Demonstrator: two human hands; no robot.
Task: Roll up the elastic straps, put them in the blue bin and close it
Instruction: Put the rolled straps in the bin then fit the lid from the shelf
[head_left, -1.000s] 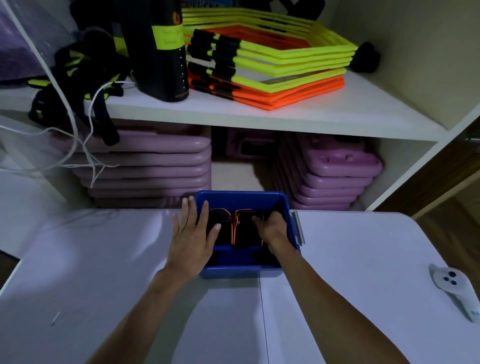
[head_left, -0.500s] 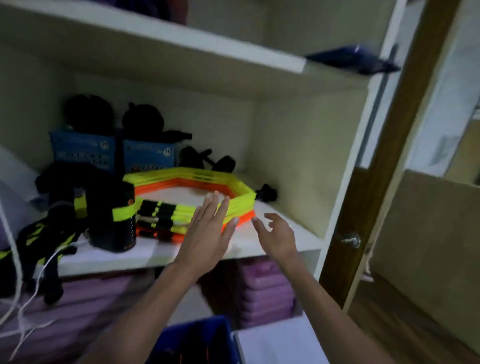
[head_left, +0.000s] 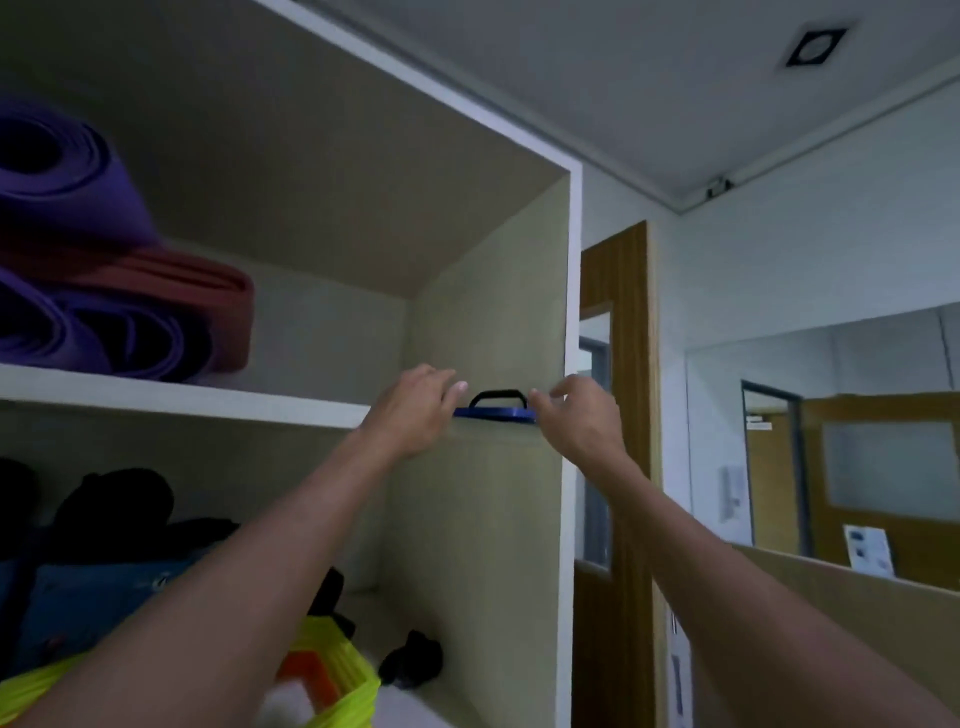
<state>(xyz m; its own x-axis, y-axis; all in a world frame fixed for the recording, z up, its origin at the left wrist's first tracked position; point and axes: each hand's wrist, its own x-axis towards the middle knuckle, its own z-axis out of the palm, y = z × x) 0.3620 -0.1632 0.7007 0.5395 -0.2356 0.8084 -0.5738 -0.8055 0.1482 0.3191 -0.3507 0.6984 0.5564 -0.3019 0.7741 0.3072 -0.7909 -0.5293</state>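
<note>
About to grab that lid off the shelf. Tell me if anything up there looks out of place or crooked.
Nothing stands out. The blue lid lies flat at the shelf edge, black handle up, between the left hand and right hand. The rolled mats sit stacked further left.

Open shelf (head_left: 311, 413) space left of the blue lid (head_left: 496, 413), cabinet side wall (head_left: 498, 312) close behind, rolled mats (head_left: 104, 291) crowding far left.
</note>
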